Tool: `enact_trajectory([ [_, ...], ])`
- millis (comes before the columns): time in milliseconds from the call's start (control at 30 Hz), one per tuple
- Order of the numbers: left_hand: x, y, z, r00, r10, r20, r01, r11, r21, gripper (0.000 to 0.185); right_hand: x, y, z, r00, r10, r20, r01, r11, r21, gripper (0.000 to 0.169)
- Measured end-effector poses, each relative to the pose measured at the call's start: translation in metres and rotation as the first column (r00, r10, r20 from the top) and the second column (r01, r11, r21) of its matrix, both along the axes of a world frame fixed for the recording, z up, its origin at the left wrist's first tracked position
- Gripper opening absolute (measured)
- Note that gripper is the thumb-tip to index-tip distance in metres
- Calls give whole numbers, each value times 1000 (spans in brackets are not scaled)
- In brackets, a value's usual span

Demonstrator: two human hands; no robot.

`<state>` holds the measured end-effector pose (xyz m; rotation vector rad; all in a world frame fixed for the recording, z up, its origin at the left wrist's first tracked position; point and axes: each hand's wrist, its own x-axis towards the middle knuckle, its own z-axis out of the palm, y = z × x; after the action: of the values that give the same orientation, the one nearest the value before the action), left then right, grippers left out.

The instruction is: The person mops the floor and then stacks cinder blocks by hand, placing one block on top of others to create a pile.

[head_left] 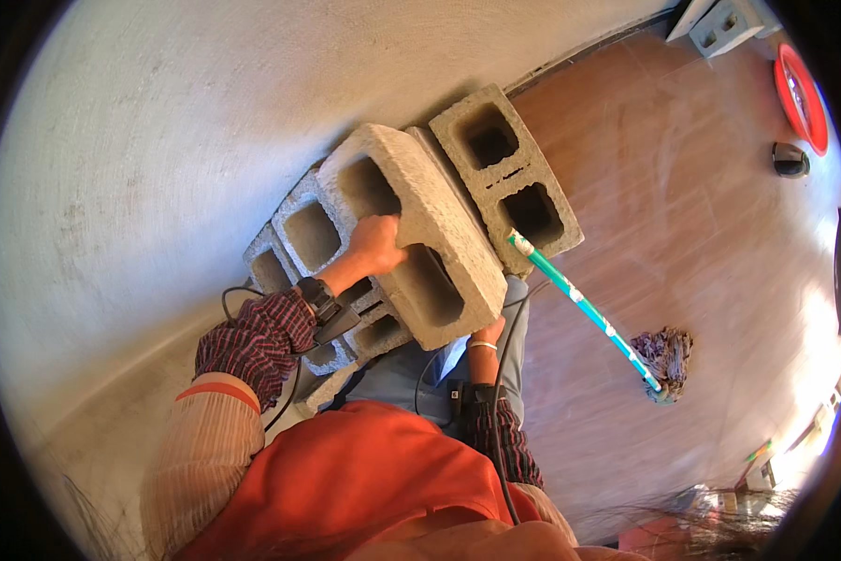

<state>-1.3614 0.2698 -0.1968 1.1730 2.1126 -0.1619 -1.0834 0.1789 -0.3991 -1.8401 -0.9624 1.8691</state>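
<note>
A hollow concrete block (455, 224) lies tilted in front of me, its two cavities facing up toward me. My left hand (377, 245) grips the web between those cavities, with the fingers hidden inside. At the block's near right corner, my right hand (489, 329) holds its underside, and most of the fingers are out of sight below it. Left of this block stand more hollow concrete blocks (313, 235) in a row along the wall. Another hollow block (502, 172) sits to the right, and a mop with a teal handle (581, 301) leans against it.
The plastered wall (182, 105) runs behind the blocks. The mop head (666, 357) rests on the reddish-brown floor (602, 189). Farther off are a red basin (800, 98), a dark rounded object (790, 160) and a grey block (725, 28). Black cables (502, 393) hang by my arms.
</note>
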Motion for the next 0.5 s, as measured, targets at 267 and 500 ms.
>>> enact_trajectory([
  [267,-8,-4,4,998,66,-20,-66,997,-42,36,-20,28,50,998,-33,-54,30,998,-55,23],
  [500,-15,-26,7,997,50,-63,-51,998,-22,36,-24,22,53,951,-77,-301,-7,964,-266,30],
])
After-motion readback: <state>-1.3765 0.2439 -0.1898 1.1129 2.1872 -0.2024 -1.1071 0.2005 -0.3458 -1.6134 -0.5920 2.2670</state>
